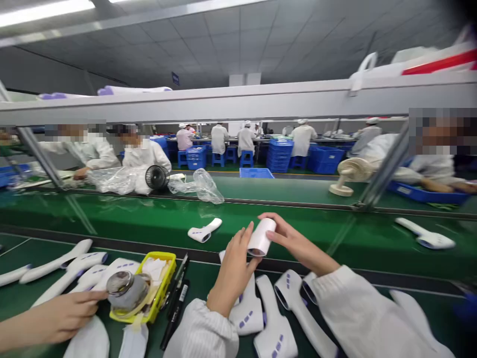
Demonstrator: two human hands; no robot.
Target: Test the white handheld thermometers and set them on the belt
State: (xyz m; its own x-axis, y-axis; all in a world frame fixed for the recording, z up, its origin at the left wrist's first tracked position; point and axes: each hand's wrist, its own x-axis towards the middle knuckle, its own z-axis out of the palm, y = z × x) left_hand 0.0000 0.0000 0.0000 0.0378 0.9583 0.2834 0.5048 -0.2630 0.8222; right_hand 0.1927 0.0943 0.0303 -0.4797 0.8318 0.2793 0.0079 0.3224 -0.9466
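Note:
Between my two hands is a white plastic housing (261,238), tilted so that its open round end faces down toward me. My left hand (233,266) grips it from the left and below, while the fingers of my right hand (288,236) close on its upper right side. Below my hands lie several white gun-shaped housings (276,323) with purple buttons, partly covered by my sleeves. One more such housing (204,230) rests on the green conveyor belt (149,216) ahead, and another housing (427,234) is on the belt at the right.
At left, a co-worker's hand (70,313) reaches to a small jar (126,288) in a yellow tray (169,268). Black marker pens (175,313) lie beside it, with more housings (55,263) further left. A metal shelf beam (223,104) crosses above; fans (157,177) and plastic bags stand beyond.

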